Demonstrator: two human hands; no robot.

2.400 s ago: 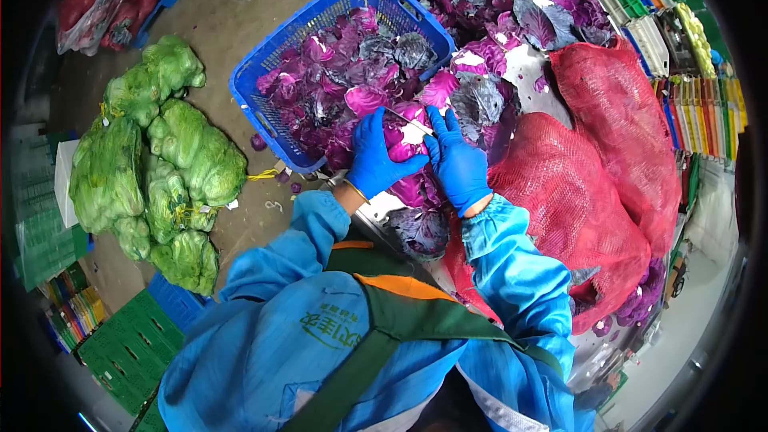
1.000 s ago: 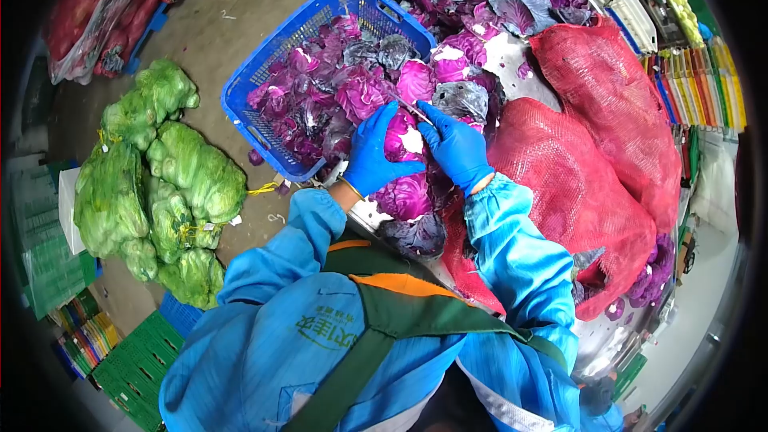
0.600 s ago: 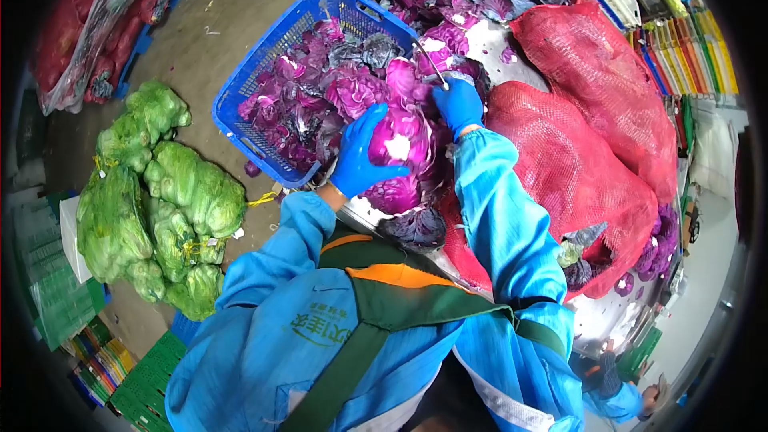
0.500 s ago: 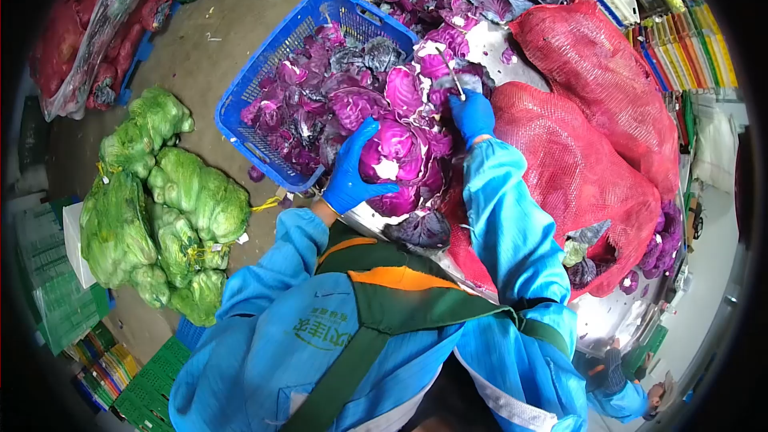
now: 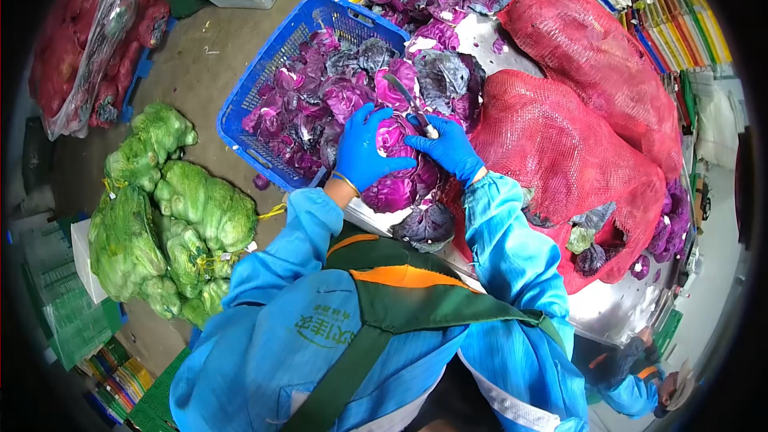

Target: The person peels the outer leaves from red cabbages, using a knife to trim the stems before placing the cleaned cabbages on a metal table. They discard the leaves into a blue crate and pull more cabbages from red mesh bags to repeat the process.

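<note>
My left hand [image 5: 368, 150], in a blue glove, curls over the left side of a red cabbage [image 5: 392, 138], thumb pointing right. On the cabbage's other side, my gloved right hand [image 5: 450, 148] is closed around the pale handle of a knife [image 5: 406, 94], its curved blade angled up and left. The right thumb and fingertips lie close against the cabbage. More red cabbages [image 5: 390, 192] sit just below the hands, with a dark outer leaf [image 5: 424, 226] near my apron. Behind the hands, a blue crate [image 5: 232, 112] holds loose purple leaves [image 5: 292, 104].
Red mesh sacks [image 5: 552, 152] bulge along the metal table [image 5: 480, 40] at right. Bagged green vegetables [image 5: 200, 204] lie on the left. More purple leaves [image 5: 432, 0] are heaped at the back. Another person [image 5: 632, 392] appears at lower right.
My right hand has come down and left with the knife, from the far leaves to the cabbage. My left hand has shifted up and right, curling over the cabbage. A dark leaf now shows behind.
</note>
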